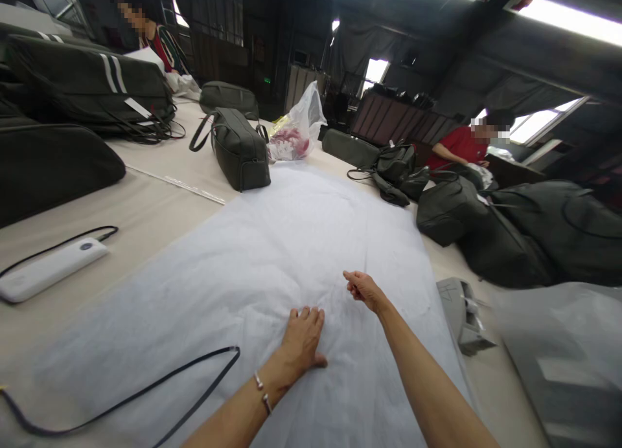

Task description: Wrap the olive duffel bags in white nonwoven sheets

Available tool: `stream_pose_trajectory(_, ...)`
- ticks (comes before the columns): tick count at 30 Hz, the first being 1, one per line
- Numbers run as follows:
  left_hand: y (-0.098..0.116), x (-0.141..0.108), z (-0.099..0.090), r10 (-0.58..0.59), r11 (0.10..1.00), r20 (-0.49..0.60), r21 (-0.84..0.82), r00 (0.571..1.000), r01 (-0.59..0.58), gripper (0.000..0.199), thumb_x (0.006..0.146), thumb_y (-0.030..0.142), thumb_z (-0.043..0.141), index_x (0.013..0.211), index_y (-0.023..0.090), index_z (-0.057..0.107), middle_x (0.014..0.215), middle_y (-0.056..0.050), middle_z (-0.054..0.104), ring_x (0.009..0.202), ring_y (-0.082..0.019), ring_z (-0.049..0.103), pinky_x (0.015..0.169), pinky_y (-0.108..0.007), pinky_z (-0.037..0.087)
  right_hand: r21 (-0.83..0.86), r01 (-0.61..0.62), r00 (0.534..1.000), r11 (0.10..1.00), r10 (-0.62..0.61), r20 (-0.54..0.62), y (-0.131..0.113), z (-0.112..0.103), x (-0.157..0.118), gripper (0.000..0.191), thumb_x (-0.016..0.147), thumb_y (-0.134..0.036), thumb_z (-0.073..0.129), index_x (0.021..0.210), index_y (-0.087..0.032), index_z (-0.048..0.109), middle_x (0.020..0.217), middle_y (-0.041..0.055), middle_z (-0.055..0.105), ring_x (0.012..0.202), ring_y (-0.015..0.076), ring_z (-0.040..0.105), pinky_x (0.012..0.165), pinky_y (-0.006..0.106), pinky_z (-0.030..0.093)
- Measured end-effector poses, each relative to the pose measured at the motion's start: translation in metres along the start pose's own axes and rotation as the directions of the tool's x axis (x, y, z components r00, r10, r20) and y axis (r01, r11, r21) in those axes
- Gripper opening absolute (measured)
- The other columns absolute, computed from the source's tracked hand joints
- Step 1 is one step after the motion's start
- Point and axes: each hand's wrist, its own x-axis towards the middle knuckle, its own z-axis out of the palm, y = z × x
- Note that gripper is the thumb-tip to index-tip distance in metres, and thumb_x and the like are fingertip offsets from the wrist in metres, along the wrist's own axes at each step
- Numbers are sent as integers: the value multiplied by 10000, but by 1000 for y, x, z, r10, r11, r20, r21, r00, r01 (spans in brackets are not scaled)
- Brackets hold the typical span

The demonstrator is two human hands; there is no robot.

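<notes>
A large sheet of thin white material [311,234] covers the middle of the table, lightly wrinkled. My left hand [304,338] lies on it palm down, fingers spread and thumb out, with a bracelet at the wrist. To its upper right, my right hand [362,289] is over the sheet with its fingers curled and the thumb and index finger together; whatever they hold, if anything, is too small to make out. A thin dark cord [179,370] loops across the sheet's lower left.
Dark green bags [240,150] stand beyond the sheet and at both sides [87,79]. A white device [53,267] with a cable lies left. A tape dispenser [461,312] and grey plastic [564,351] are right. Two people, one in a red shirt [461,144], are further back.
</notes>
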Motion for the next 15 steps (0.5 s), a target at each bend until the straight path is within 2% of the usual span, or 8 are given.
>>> stream_pose_trajectory(2, 6, -6, 2, -37, 998, -4, 46, 999, 37, 759, 709, 411, 798, 1347, 158, 475, 1355, -189, 513, 1223, -368, 464, 1024, -546, 364, 56, 41, 997, 998, -36, -74, 0, -1, -11, 414, 774, -610, 587, 828, -206, 510, 704, -2, 639, 506, 85, 522, 473, 207, 381)
stream_pose_trajectory(5, 10, -9, 1, -78, 992, -20, 97, 997, 80, 318, 869, 180, 592, 1184, 136, 590, 1196, -176, 604, 1136, -331, 540, 942, -504, 430, 77, 101, 972, 992, -82, -219, 11, 1, -39, 473, 732, -604, 601, 995, -214, 555, 930, 53, 673, 703, 152, 626, 571, 256, 457)
stream_pose_trajectory(6, 10, -9, 0, -76, 991, -20, 107, 997, 78, 256, 884, 113, 525, 1120, 141, 618, 1141, -161, 627, 1106, -312, 561, 920, -479, 446, 62, 116, 954, 991, -94, -286, 18, 0, -50, 507, 712, -591, 621, 1044, -213, 558, 1023, 75, 666, 797, 183, 643, 626, 279, 481)
stream_pose_trajectory(8, 7, -9, -3, -66, 990, -15, 121, 998, 67, 281, 871, 21, 450, 1030, 151, 641, 1074, -136, 653, 1066, -281, 589, 892, -436, 462, -17, 109, 887, 994, -105, -450, 38, -7, -72, 563, 682, -568, 645, 1101, -202, 562, 1187, 117, 623, 975, 238, 634, 760, 319, 501)
stream_pose_trajectory(10, 1, -9, -8, -68, 989, -16, 131, 998, 69, 307, 846, -18, 437, 998, 152, 642, 1044, -122, 665, 1038, -266, 607, 878, -414, 469, -95, 8, 811, 995, -62, -582, 61, -17, -89, 596, 673, -565, 647, 1122, -182, 567, 1257, 150, 594, 1058, 270, 619, 852, 341, 492)
stream_pose_trajectory(12, -5, -10, -14, -85, 986, -24, 142, 996, 88, 295, 835, -12, 453, 1002, 148, 636, 1035, -119, 671, 1023, -269, 619, 869, -413, 474, -105, -113, 782, 988, 23, -623, 80, -26, -96, 599, 674, -573, 647, 1103, -159, 582, 1169, 171, 642, 1002, 282, 654, 821, 356, 512)
stream_pose_trajectory(15, -7, -12, -20, -111, 981, -32, 155, 993, 115, 243, 842, 45, 488, 1011, 143, 633, 1028, -123, 677, 1014, -284, 629, 854, -414, 483, -38, -190, 820, 981, 137, -555, 94, -27, -89, 523, 687, -583, 656, 994, -162, 610, 846, 119, 708, 703, 255, 692, 583, 343, 526)
